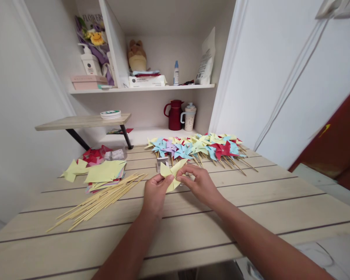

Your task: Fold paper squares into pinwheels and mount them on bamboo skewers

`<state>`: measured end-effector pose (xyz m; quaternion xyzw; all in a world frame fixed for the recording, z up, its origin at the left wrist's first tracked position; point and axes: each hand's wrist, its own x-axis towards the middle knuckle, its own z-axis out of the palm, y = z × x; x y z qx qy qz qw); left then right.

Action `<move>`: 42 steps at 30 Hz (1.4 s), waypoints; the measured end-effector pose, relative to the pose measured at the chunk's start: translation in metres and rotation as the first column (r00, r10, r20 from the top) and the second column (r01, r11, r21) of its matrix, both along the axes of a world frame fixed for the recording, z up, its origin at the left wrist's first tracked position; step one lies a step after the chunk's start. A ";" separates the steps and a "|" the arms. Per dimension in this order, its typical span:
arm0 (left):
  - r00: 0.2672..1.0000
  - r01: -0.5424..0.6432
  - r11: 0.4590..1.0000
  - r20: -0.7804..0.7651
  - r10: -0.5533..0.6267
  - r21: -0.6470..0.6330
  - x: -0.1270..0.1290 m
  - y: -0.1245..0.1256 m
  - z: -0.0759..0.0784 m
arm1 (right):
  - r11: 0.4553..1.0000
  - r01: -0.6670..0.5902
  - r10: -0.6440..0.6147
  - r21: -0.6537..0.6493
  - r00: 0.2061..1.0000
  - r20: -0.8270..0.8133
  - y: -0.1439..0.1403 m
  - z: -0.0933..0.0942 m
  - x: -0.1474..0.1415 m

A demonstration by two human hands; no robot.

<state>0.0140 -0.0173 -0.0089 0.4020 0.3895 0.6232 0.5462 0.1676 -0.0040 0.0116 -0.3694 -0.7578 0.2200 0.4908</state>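
Both hands meet over the middle of the wooden surface, holding one piece of folded yellow paper between them. The left hand pinches the paper's lower left part with thumb and fingers closed on it; the right hand grips it from the right, fingertips bent in on the paper near its centre. The paper sits just above the surface, its pointed flaps sticking up and out past the fingers toward the far side.

Left of the left hand, a bundle of thin wooden sticks lies slantwise on the surface, near but not touching the hand. Beyond the sticks is a loose stack of yellow paper sheets, with red paper behind it. Straight beyond the hands, a wide heap of finished pinwheels in blue, yellow, red and purple lies on its sticks, just past the held paper.

Against the back wall stand a dark red jug and a speckled cup. A shelf above carries a soft toy, bottles and boxes.
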 end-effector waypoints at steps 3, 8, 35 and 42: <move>1.000 0.008 1.000 0.000 -0.008 -0.005 0.000 0.000 -0.001 | 1.000 0.008 -0.008 0.009 1.000 0.013 0.000 0.000 0.000; 1.000 0.017 1.000 -0.005 -0.017 -0.007 -0.001 0.000 0.000 | 0.999 0.025 -0.027 0.039 0.999 0.033 -0.002 0.002 0.000; 0.994 -0.083 0.993 -0.065 0.089 0.089 0.003 0.002 -0.002 | 0.999 -0.010 0.007 -0.048 0.998 -0.066 -0.004 -0.001 -0.004; 0.995 -0.088 0.994 -0.047 0.091 0.066 0.004 0.001 -0.004 | 0.996 0.010 -0.018 -0.091 0.996 -0.086 -0.006 0.001 -0.004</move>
